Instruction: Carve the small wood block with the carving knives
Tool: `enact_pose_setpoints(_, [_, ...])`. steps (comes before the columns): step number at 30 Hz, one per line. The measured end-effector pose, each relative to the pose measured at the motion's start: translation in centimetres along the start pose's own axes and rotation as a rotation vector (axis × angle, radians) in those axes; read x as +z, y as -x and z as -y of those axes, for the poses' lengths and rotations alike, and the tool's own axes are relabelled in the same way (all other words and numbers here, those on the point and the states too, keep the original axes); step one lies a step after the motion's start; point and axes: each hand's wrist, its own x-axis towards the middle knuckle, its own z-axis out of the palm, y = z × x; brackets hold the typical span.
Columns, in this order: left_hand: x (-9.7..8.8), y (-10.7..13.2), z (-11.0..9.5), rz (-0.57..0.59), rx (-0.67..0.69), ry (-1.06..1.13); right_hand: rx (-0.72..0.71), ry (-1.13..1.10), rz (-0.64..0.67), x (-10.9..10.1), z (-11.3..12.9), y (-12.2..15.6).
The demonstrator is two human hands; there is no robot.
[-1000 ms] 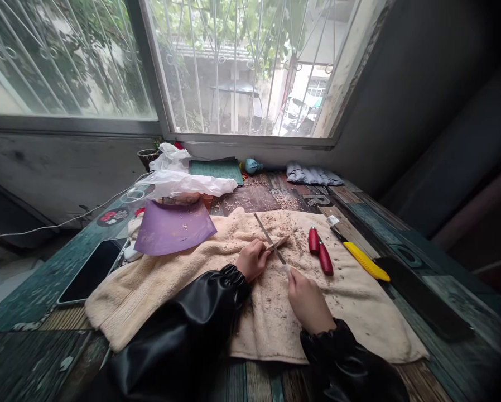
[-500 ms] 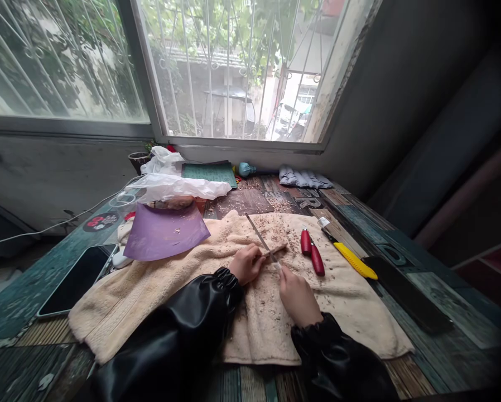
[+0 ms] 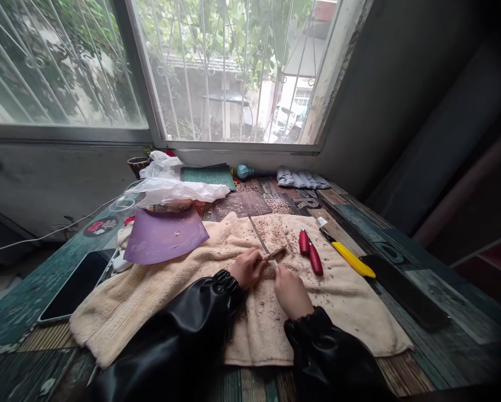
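My left hand [image 3: 247, 268] is closed round a small wooden stick [image 3: 275, 253] that points right over a beige towel [image 3: 351, 312]. My right hand [image 3: 290, 290] is closed on the near end of a thin metal file [image 3: 259, 236], whose blade lies across the stick and runs away towards the window. Wood shavings lie scattered over the towel around both hands. Black glossy sleeves cover both forearms.
On the towel right of my hands lie a red-handled tool [image 3: 310, 252] and a yellow utility knife [image 3: 351, 258]. A purple sheet [image 3: 163, 235], white plastic bag [image 3: 177, 190] and phone [image 3: 72, 285] lie left. A dark flat bar [image 3: 405, 290] lies at right.
My right hand has pulled the file back towards me and closer to my left hand. The view has shifted slightly.
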Motion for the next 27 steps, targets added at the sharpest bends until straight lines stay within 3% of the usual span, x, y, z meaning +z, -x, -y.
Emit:
enact_pose_setpoints(3, [0.1, 0.1, -0.1, -0.043, -0.046, -0.04, -0.005, -0.011, -0.005, 0.1, 0.5, -0.4])
enact_pose_setpoints(9, [0.4, -0.2, 0.6, -0.075, -0.077, -0.045, -0.006, -0.019, 0.024, 0.5, -1.2, 2.2])
enact_pose_setpoints(16, [0.1, -0.1, 0.4, -0.065, -0.087, -0.028, 0.006, -0.009, 0.008, -0.4, 0.7, -0.1])
enact_pose_setpoints(19, [0.3, -0.1, 0.4, -0.093, -0.121, -0.058, 0.008, -0.01, 0.014, -0.2, 0.5, 0.7])
enact_pose_setpoints(23, [0.3, -0.2, 0.5, -0.071, -0.072, -0.038, 0.013, -0.03, 0.027, 0.0, -0.6, 2.3])
enact_pose_setpoints(27, [-0.3, -0.5, 0.8, -0.052, -0.104, -0.009, -0.001, -0.056, 0.015, -0.7, -0.1, 1.3])
